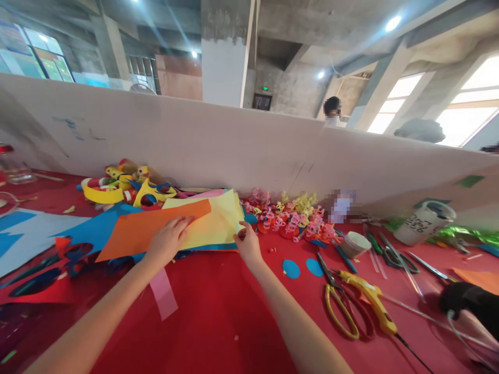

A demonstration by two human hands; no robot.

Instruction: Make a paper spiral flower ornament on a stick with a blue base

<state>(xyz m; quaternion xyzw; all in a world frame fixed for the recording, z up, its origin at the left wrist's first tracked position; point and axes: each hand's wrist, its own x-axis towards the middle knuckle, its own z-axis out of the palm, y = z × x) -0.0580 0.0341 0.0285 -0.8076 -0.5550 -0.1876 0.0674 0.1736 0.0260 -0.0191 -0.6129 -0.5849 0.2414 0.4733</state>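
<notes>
My left hand (168, 239) lies flat, fingers stretched, on an orange paper sheet (144, 227) at the top of a stack of coloured sheets. My right hand (247, 243) pinches the right corner of the yellow sheet (218, 221) beneath it, fingers closed on the edge. Blue paper (91, 228) lies under the stack. All of it rests on a red table cover (218, 311).
Pink and yellow paper curls (290, 215) lie right of the stack, two blue paper discs (302, 268) in front. Yellow-handled scissors (341, 304), a yellow glue gun (372, 298), more scissors (393, 254) and a white cup (424, 221) lie right. A beige partition wall (234, 145) backs the table; a person stands beyond it.
</notes>
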